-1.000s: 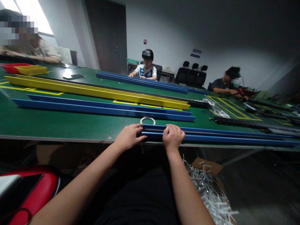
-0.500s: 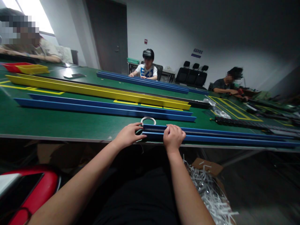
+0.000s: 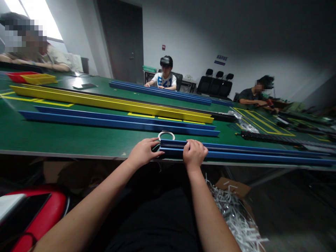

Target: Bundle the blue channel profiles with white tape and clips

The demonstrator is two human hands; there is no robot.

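Note:
A long blue channel [image 3: 236, 153] lies along the table's near edge, with a dark groove running between its two raised walls. My left hand [image 3: 144, 151] spans the left end of this channel, thumb at the near wall and fingertips at the far one. Closed over the channel a little further right is my right hand [image 3: 195, 152], its fingers curled onto the inside and partly hidden. Just beyond the channel's left end a white ring [image 3: 166, 132], looking like a roll of tape, lies on the table.
Another blue channel [image 3: 118, 125] and a yellow channel [image 3: 112, 104] lie farther back on the green table [image 3: 86, 141]. A box of white shreds [image 3: 236, 217] stands below right, and a red seat [image 3: 52, 203] is at lower left. Several people sit around the table.
Both hands stay at the same places on the blue channel. The view has shifted very slightly; nothing else has visibly moved.

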